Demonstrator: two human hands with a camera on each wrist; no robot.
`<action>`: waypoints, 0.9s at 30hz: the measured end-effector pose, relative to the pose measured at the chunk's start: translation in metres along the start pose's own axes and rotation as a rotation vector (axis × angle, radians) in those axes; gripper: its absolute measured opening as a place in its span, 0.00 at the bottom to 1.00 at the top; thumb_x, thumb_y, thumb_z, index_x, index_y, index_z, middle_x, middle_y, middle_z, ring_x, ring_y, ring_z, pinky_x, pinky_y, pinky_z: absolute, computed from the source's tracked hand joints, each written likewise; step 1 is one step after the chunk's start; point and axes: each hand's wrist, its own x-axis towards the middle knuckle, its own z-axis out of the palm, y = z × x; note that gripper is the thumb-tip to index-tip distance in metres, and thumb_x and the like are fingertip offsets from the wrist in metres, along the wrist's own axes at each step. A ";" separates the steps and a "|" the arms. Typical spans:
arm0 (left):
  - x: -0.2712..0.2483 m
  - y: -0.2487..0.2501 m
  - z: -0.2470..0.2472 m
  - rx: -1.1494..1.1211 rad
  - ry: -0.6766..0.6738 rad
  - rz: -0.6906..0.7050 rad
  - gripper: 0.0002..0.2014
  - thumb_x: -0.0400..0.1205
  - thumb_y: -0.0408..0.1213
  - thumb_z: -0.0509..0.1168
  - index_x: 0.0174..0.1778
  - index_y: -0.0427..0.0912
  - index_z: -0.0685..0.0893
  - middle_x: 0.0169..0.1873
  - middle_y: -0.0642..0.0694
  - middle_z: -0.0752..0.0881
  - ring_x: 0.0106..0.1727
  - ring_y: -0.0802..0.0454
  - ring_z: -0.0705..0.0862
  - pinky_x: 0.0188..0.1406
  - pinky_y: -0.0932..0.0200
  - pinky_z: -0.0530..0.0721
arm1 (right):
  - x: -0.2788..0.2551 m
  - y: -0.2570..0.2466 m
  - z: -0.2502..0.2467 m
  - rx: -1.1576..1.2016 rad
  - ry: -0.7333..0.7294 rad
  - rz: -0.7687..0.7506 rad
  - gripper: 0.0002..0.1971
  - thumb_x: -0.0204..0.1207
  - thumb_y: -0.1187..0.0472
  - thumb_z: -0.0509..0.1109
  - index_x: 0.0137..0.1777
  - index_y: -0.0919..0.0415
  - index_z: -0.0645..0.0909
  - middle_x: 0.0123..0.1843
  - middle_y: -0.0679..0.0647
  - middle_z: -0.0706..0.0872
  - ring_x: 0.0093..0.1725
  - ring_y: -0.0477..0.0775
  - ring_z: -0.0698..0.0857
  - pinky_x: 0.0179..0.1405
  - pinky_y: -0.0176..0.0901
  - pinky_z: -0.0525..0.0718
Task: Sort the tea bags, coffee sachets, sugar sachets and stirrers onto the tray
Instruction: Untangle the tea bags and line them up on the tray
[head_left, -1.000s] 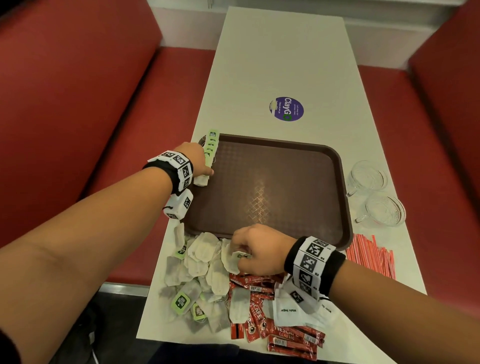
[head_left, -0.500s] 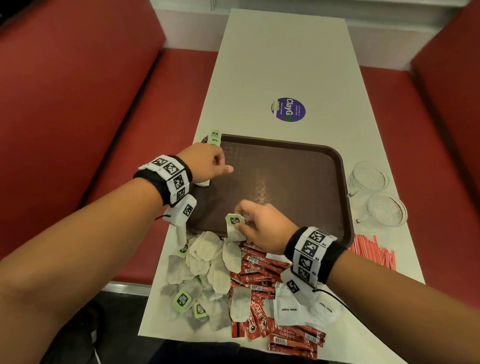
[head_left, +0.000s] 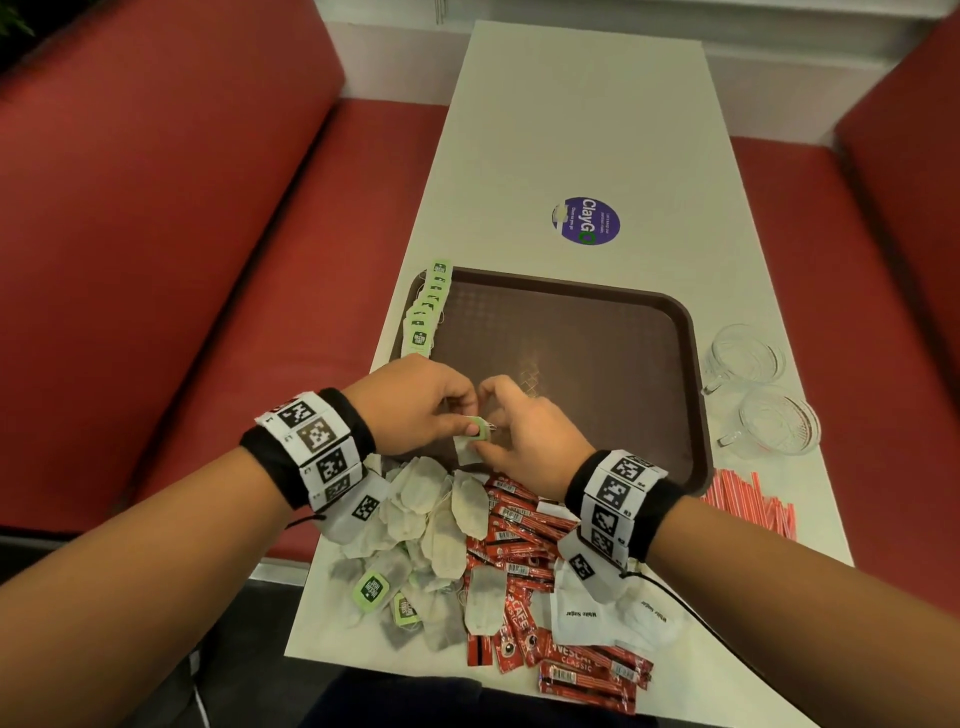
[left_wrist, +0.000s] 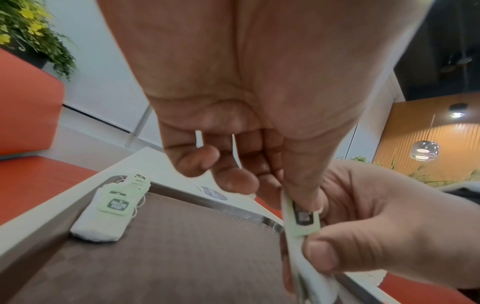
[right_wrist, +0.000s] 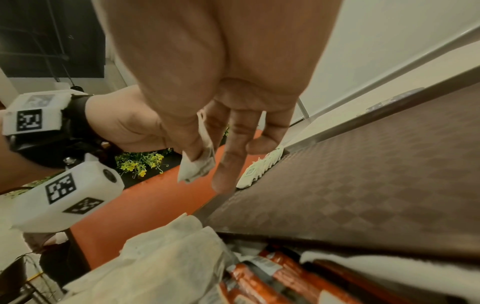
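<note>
Both hands pinch one tea bag (head_left: 470, 441) over tray (head_left: 597, 312) near edge: L hand (head_left: 415, 400) on tag, R hand (head_left: 519, 431) on pouch. Bag's light, limp, prob tears easy. Grip tag + pouch together so string doesn't snag.

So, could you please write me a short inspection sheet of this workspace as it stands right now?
Surface: long white table, purple round sticker on it.
Job's things: brown tray with a row of tea bags along its left edge; loose tea bags, red coffee sachets, white sugar sachets and red stirrers off the tray.
Clutter: two glass cups right of the tray.
Grippers: left hand and right hand both pinch one held tea bag above the tray.
Cables: thin black cord from the right wristband.
Surroundings: red bench seats on both sides.
</note>
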 end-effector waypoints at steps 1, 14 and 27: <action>-0.001 0.000 0.002 0.005 0.003 -0.006 0.06 0.80 0.49 0.73 0.42 0.53 0.86 0.31 0.59 0.82 0.33 0.66 0.78 0.32 0.72 0.68 | 0.000 -0.001 0.000 -0.009 -0.006 0.001 0.23 0.77 0.54 0.75 0.67 0.51 0.67 0.44 0.47 0.91 0.43 0.54 0.87 0.48 0.54 0.86; 0.005 -0.065 -0.031 0.206 0.069 -0.365 0.01 0.82 0.45 0.71 0.47 0.56 0.87 0.40 0.59 0.87 0.42 0.57 0.83 0.48 0.54 0.83 | -0.014 0.000 0.019 -0.388 -0.440 -0.156 0.25 0.65 0.39 0.81 0.52 0.52 0.77 0.54 0.47 0.76 0.48 0.52 0.79 0.45 0.47 0.81; 0.061 -0.101 -0.033 0.211 -0.035 -0.439 0.09 0.80 0.46 0.73 0.53 0.48 0.89 0.44 0.53 0.87 0.50 0.52 0.85 0.52 0.56 0.83 | -0.012 -0.008 0.004 -0.257 -0.338 -0.116 0.09 0.74 0.56 0.68 0.53 0.55 0.84 0.46 0.50 0.88 0.44 0.54 0.84 0.47 0.51 0.86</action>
